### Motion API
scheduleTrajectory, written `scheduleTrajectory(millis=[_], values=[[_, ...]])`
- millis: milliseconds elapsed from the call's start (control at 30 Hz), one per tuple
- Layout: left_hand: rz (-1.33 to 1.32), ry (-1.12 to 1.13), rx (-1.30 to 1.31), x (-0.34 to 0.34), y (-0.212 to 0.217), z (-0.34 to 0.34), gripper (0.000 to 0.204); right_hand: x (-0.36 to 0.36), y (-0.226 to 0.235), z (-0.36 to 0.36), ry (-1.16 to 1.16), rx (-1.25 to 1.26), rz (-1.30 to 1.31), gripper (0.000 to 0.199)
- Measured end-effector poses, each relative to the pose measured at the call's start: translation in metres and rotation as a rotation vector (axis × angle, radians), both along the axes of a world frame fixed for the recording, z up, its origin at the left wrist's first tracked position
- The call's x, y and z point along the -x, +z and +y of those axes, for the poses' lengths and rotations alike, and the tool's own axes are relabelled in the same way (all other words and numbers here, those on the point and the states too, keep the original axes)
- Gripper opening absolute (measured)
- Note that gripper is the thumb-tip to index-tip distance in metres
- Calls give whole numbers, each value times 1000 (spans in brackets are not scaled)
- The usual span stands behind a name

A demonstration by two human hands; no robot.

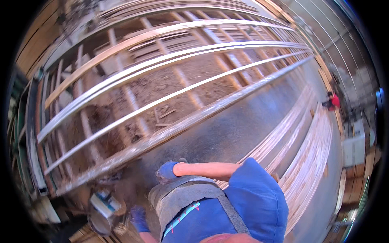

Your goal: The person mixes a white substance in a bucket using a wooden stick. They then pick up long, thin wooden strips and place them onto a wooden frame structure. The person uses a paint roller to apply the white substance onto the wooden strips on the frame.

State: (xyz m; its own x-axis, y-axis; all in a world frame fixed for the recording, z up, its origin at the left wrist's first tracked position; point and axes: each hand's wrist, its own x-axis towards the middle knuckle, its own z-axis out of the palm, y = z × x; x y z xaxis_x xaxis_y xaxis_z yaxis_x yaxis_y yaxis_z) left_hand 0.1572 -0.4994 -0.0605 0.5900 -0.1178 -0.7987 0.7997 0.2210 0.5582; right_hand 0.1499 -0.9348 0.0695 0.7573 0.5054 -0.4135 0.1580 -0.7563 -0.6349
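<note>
Both of my hands wear blue gloves. My right hand hangs in front of my grey apron, its palm side darkened; the fingers are too unclear to judge. Lower down on the left, my left hand is blurred beside the apron, and its fingers cannot be made out. No held thing shows in either hand. Beyond them runs the long rail of a large rack. Several long pale boards, among them a narrow strip and a wider board, lie across its crossbars.
A round bin with a white-and-blue item stands at the lower left. Long board stacks lie on the floor to my right. A person in red is far off at the right. Dirt and wood scraps lie under the rack.
</note>
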Motion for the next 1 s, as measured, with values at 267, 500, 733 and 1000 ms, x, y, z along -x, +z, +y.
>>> scheduleTrajectory(millis=[267,500,733,1000], values=[[-810,-446,-59,-133,250,-303,46,-34,264,-189,0,179,-629,17],[-900,-747,53,-185,283,-493,48,-60,381,-242,69,696,-501,16],[-1060,-860,114,-114,434,-703,39,-58,374,-337,-62,846,-386,16],[-681,-878,45,-208,243,-687,31,-5,278,-550,-94,565,-32,17]])
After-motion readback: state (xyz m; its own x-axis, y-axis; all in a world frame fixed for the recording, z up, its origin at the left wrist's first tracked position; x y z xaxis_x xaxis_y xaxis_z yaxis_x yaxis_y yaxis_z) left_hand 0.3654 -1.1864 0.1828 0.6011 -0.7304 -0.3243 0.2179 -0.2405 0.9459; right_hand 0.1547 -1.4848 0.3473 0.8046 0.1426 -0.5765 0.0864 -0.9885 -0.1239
